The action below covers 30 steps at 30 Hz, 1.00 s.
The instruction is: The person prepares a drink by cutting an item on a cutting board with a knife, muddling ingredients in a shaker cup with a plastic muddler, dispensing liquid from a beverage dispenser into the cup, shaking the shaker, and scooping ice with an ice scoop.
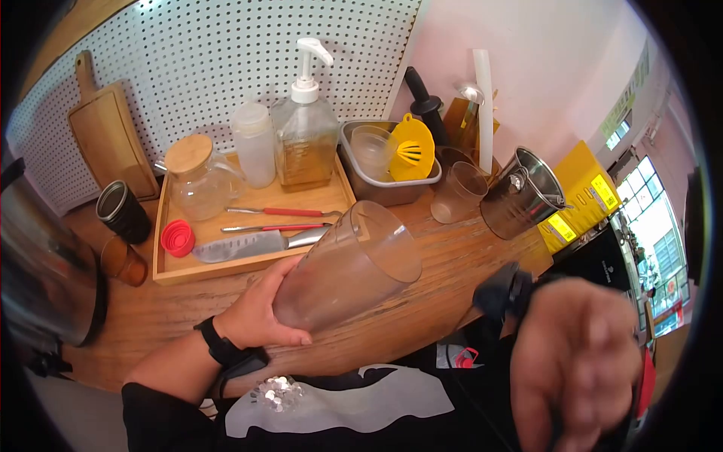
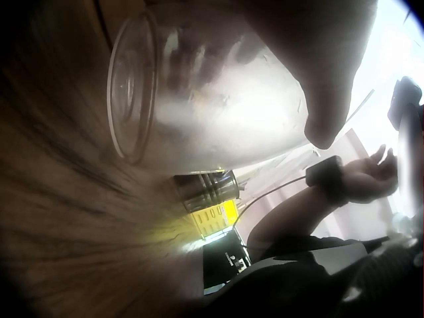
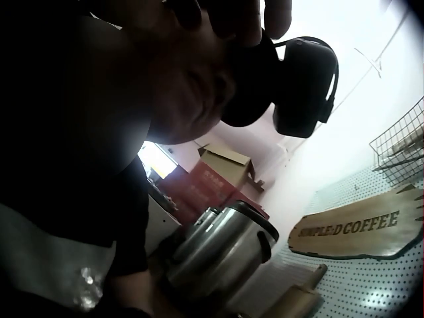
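Note:
My left hand grips a large clear plastic cup round its side, thumb along the near wall. The cup leans to the right over the counter, its wide mouth facing up and right, and looks empty. The left wrist view shows the cup's frosted wall close up. My right hand is raised near the head camera, blurred, its fingers loosely bent with nothing in them. From the left wrist the raised right hand also shows. Its fingertips appear at the top of the right wrist view, close to the headgear.
Behind the cup, a wooden tray holds a knife, a glass teapot and a pump bottle. Rightward stand a metal bin with a yellow funnel, a small clear cup and a steel bucket.

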Available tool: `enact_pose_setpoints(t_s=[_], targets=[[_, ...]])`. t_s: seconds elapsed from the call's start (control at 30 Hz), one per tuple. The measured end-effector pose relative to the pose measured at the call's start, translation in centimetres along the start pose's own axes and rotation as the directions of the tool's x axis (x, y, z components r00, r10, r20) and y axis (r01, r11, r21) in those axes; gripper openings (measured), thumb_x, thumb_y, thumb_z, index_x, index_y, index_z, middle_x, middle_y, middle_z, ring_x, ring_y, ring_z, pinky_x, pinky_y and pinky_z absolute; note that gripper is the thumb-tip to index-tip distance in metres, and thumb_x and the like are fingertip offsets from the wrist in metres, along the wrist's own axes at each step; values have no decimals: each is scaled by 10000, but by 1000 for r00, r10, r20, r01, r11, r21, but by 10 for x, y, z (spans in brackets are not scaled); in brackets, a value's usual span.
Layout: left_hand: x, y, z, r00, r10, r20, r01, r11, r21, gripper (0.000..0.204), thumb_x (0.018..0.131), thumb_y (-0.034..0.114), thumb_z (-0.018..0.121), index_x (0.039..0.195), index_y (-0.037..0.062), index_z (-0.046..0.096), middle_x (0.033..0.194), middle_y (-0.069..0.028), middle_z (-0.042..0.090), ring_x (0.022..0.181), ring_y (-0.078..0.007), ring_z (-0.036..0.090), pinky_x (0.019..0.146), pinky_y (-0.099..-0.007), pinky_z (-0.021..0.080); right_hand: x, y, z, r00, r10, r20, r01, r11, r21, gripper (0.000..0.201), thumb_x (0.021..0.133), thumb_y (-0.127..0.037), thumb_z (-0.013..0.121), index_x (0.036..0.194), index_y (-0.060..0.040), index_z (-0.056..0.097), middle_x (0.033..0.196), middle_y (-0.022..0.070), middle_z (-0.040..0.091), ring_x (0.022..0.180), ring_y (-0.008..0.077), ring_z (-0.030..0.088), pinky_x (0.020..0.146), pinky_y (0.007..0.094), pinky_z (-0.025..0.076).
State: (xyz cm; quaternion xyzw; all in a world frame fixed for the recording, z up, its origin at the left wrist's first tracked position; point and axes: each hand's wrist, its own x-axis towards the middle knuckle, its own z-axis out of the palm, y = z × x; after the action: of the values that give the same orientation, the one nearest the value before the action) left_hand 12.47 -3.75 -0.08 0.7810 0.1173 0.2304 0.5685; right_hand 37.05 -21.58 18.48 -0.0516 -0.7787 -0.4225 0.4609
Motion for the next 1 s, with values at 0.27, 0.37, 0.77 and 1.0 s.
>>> enact_pose_setpoints(t_s=[0.27, 0.37, 0.77, 1.0], targets=[[1, 2, 1, 998, 60, 12, -61, 996, 63, 1060, 574, 348, 884, 1410, 31, 313, 1323, -185, 464, 1250, -299, 455, 1052, -372, 344, 58, -30, 24, 969, 0, -246, 108, 899, 425, 272, 923, -200, 562, 1173, -94, 578, 1216, 50, 564, 1161, 173, 503, 934, 329, 414], [0, -1, 0, 999, 51, 14, -52, 996, 75, 1060, 578, 350, 883, 1413, 37, 309, 1321, -184, 463, 1251, -300, 452, 1052, -374, 345, 69, -46, 17, 962, 36, -269, 57, 941, 333, 266, 926, -185, 553, 1168, -80, 578, 1208, 57, 571, 1165, 184, 503, 938, 332, 413], [0, -3, -1, 999, 41, 22, -42, 998, 50, 1066, 584, 372, 879, 1406, 19, 298, 1323, -189, 445, 1251, -303, 441, 1059, -377, 340, 48, -38, 49, 918, 92, -386, 124, 858, 499, 216, 930, -109, 509, 1092, 3, 600, 1100, 134, 633, 1114, 261, 546, 958, 404, 413], [-2, -4, -1, 999, 41, 15, -42, 996, 81, 1063, 579, 371, 881, 1400, 17, 306, 1310, -188, 458, 1238, -309, 455, 1046, -374, 356, 67, -48, 28, 939, 145, -311, -11, 918, 396, 206, 930, -100, 506, 1068, 21, 600, 1081, 149, 625, 1090, 274, 550, 939, 394, 415]])
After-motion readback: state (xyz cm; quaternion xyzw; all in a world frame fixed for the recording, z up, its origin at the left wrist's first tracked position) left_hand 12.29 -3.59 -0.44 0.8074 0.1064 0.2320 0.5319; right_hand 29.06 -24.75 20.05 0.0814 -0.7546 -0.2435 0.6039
